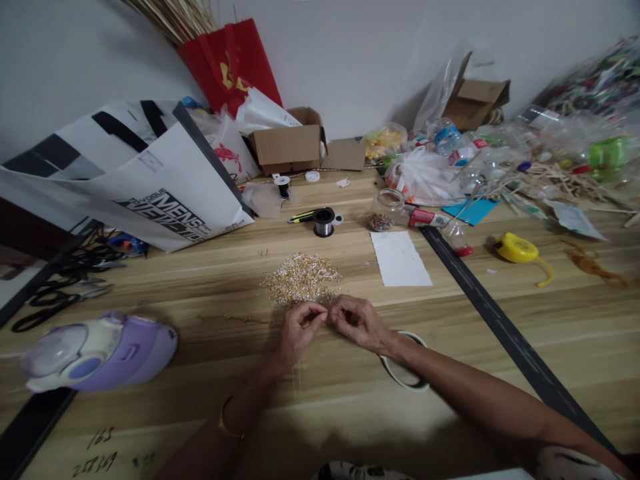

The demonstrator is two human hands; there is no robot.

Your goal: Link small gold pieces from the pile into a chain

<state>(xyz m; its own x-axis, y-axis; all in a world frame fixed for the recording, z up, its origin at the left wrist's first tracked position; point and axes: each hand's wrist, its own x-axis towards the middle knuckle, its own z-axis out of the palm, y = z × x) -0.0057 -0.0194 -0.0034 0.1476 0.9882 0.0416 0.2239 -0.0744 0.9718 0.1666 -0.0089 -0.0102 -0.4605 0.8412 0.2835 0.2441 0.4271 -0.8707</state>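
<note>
My left hand [299,330] and my right hand [356,322] meet fingertip to fingertip on the wooden table [200,280], both pinched shut on something small that I cannot make out. Just beyond the fingers lies a heap of small gold and silver beads or pins [301,278]. A thin strand seems to hang below my left hand. A gold bangle [226,425] sits on my left wrist. My right forearm lies across a white tape ring [403,368].
A wire spool [324,221], a glass jar of beads [386,211], a white paper sheet [401,259], a long black ruler [505,327], a yellow tape measure [517,249], a purple device [97,351], scissors [60,293], a large white bag [145,180], cardboard boxes [290,143] and plastic clutter surround the spot.
</note>
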